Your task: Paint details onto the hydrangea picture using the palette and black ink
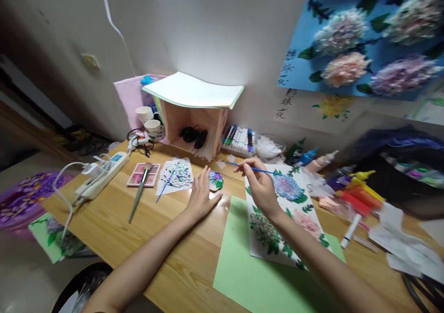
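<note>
My right hand (261, 187) is closed round a thin blue paintbrush (265, 170), above a white sheet (258, 250) that bears blue, pink and whitish flowers with green leaves. The brush lies nearly level, one end toward the blue flower (287, 187) and the other pointing left. Under that sheet is a larger light green sheet (231, 257). My left hand (201, 193) rests on the wooden table, palm down with fingers spread. Beside its fingertips sits a small palette (216, 181) smeared with purple, blue and green. Left of it lies a paint-marked paper (174, 176) with another blue brush (165, 186) across it.
A pink powder case (143, 174) with a large makeup brush (139, 193) and a power strip (102, 176) lie at the left. Behind stand a wooden box (194, 128), paper cups (152, 127) and markers (239, 138). Paint bottles (308, 156) and crumpled tissues (409, 241) crowd the right.
</note>
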Demonstrator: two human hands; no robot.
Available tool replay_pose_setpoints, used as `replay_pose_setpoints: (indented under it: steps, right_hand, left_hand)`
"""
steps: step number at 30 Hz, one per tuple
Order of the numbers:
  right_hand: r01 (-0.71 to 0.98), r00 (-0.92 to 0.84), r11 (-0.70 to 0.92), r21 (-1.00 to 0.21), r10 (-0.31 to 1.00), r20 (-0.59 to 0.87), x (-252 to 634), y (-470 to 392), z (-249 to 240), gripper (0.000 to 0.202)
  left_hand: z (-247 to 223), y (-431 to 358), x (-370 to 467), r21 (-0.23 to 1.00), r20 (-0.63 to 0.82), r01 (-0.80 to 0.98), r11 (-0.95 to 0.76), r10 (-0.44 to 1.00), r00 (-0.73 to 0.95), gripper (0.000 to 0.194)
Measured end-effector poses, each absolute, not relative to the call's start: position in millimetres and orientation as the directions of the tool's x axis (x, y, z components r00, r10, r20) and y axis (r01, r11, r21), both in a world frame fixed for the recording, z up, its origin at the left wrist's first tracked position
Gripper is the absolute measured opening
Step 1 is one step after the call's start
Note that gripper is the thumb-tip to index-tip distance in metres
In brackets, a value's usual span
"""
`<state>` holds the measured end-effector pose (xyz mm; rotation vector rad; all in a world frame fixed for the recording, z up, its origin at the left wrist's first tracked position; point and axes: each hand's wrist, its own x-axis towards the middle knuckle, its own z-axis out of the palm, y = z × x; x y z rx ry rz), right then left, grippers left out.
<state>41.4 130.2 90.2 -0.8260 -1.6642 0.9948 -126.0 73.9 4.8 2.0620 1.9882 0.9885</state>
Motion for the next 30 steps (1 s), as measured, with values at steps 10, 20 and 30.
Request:
replay_pose_setpoints:
  steps: [10, 20, 30]
  right_hand:
    - [0.175, -0.574, 0.434, -0.884, 0.774, 0.267, -47, 141, 89, 0.022]
    - [0.43, -0.2, 0.507, -0.747, 0.86, 0.468, 153, 93, 106, 0.02]
    - [0.721, 0.471, 0.277, -0.635, 0.476, 0.742, 328, 37, 50, 0.024]
  left_hand:
    - [41, 48, -232, 0.46, 0.482, 0.807, 0.369, 0.66, -0.577, 0.018]
    - [58, 75, -112, 0.489, 0.389, 0.823, -0.291, 0.916, 0.093, 0.015]
    - [97, 170, 141, 0.273, 0.209, 0.616, -0.739, 0.671, 0.712, 0.018]
